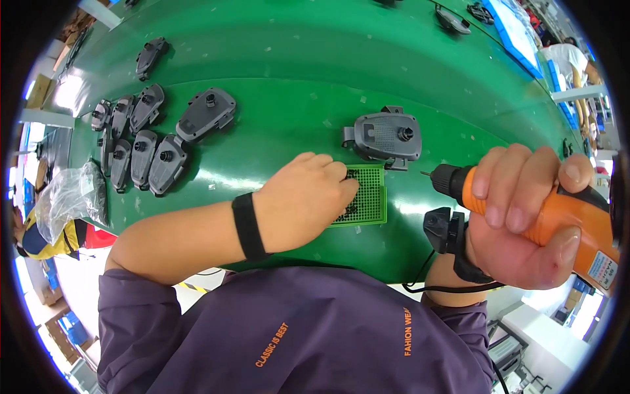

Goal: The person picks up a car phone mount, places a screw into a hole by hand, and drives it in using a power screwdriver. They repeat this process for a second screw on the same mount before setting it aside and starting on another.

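Note:
My left hand (305, 202), with a black band at the wrist, reaches over a small green mesh tray (384, 196) that holds small black pieces, perhaps screws. Its fingers are curled together at the tray; whatever they pinch is hidden. My right hand (525, 217) is wrapped around an orange electric screwdriver (535, 217), whose black nose and thin bit point left. Just beyond the tray lies a grey plastic housing (387, 136) with a black round knob and side clips, touched by neither hand. A black device is strapped on my right wrist.
Several similar grey housings (207, 113) are grouped on the green table (282, 118) to the left. A clear plastic bag (69, 200) lies at the left edge. Blue trays (515, 33) stand far right, with another person (567, 62) beyond. A black cable (453, 287) hangs by my right wrist.

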Available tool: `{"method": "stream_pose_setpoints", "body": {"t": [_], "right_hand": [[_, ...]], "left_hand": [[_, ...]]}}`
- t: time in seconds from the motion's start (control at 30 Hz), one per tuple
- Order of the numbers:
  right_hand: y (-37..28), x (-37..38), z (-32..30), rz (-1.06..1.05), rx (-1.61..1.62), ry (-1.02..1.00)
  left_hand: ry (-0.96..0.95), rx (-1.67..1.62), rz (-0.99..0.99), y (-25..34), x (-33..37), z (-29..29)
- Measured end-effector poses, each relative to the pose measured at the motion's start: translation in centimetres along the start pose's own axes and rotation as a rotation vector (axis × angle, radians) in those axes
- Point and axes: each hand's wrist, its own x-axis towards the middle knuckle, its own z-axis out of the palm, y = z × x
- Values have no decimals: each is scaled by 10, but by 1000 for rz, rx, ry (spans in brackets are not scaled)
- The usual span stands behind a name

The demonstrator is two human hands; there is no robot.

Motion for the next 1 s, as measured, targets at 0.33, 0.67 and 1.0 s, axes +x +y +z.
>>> {"method": "stream_pose_setpoints", "body": {"t": [0.33,0.67,1.0], "right_hand": [[23,18,6,-37,34,-30],[27,24,5,26,39,-94],[42,22,14,39,80,-73]], "left_hand": [[103,129,126,-5,-8,17],[175,-584,-186,-13,1,-14],[540,-608,-6,-16,18,-3]]}}
